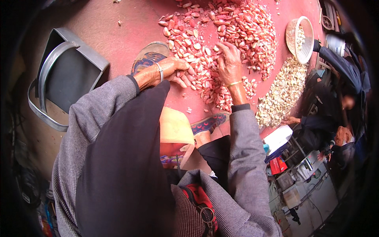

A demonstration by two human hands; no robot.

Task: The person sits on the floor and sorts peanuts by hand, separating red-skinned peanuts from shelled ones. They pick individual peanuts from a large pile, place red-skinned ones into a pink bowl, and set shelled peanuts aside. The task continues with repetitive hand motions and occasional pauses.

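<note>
Your left hand curls at the edge of the reddish seeds on the red floor; your right hand bends over them. Both hands' fingers are narrow; I cannot tell whether they hold any.

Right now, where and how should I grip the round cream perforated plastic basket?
Probably with your right hand, from the left, pinching the left rim of the basket: its outer wall faces that way, while a co-worker's dark blue sleeve is close on the right.
</note>
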